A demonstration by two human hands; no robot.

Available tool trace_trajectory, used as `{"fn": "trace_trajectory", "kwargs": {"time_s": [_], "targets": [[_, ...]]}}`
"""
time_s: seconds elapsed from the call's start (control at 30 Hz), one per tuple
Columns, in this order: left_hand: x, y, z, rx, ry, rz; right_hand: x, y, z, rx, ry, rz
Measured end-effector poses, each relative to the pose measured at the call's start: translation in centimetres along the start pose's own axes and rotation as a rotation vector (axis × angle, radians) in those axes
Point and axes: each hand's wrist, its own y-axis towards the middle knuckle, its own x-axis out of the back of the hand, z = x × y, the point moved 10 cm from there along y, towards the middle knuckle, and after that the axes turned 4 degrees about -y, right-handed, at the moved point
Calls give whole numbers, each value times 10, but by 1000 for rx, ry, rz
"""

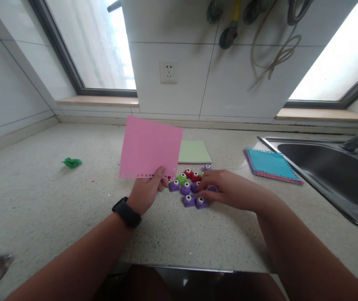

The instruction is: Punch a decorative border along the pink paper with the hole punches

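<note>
My left hand (145, 190) pinches a sheet of pink paper (152, 146) by its lower edge, thumb in front. A row of small punched shapes runs along that edge. To the right lies a cluster of small craft punches, mostly purple (185, 189), with red (188, 172) and green (181, 179) ones among them. My right hand (221, 186) reaches into the cluster from the right. Its fingers and thumb close on a purple craft punch (195, 187), which still appears to be on the counter. Part of the cluster is hidden behind this hand.
Pale green paper (195, 151) lies behind the punches. A stack of blue and pink sheets with punched edges (272, 164) sits beside the steel sink (323, 167). Crumpled green material (72, 162) rests on the speckled counter (72, 209) at left.
</note>
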Motion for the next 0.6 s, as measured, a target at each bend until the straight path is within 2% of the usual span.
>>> {"fn": "trace_trajectory", "kwargs": {"time_s": [0.13, 0.3, 0.37, 0.5, 0.53, 0.6], "targets": [[8, 0, 1, 7, -31, -66, 34, -6, -44, -233, -104, -332], [15, 4, 5, 7, -220, -151, 64, -29, -92, -419, -213, -580], [16, 5, 7, 6, -286, -167, 68, -33, -99, -411, -183, -569], [16, 7, 8, 12, -335, -176, 45, -22, -89, -248, -71, -302], [16, 7, 8, 11, -331, -174, 42, -19, -83, -216, -67, -290], [15, 6, 7, 6, -307, -172, 39, -12, -72, -178, -108, -342]]}}
